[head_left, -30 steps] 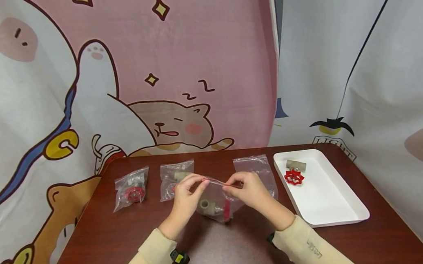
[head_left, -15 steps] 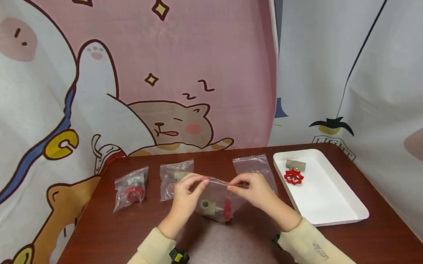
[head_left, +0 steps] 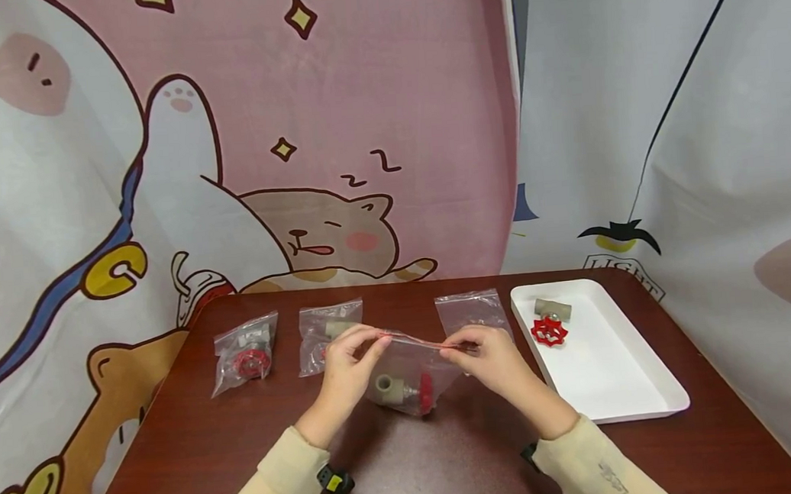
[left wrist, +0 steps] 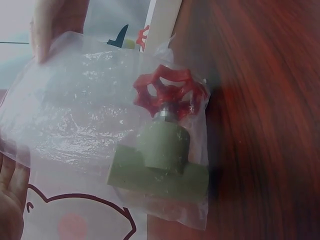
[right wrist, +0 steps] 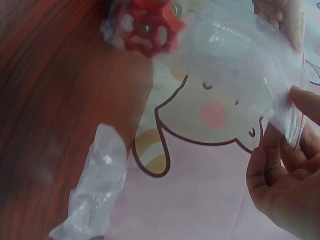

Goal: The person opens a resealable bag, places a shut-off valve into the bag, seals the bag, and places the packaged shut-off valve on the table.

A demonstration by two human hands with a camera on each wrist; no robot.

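Note:
A clear zip-lock bag [head_left: 413,359] hangs upright between my hands, low over the table. Inside lies a stop valve [left wrist: 165,150] with an olive-green body and a red handwheel [head_left: 425,392]. My left hand [head_left: 350,363] pinches the left end of the bag's top edge between thumb and fingers. Toward the right end, my right hand [head_left: 494,356] pinches the same edge along its red zip line. In the right wrist view, thumb and fingers of the right hand [right wrist: 287,175] close on the zip strip, with the other hand farther up the edge.
Behind my hands lie two bagged valves, one bag [head_left: 246,353] at far left and another bag [head_left: 332,320] partly hidden by the left hand. A flat clear bag [head_left: 472,309] lies behind the right hand. A white tray [head_left: 625,376] at right holds a loose valve [head_left: 552,312].
My right hand has slid rightward along the bag's top edge, away from the left hand. The left hand keeps its pinch in the same place.

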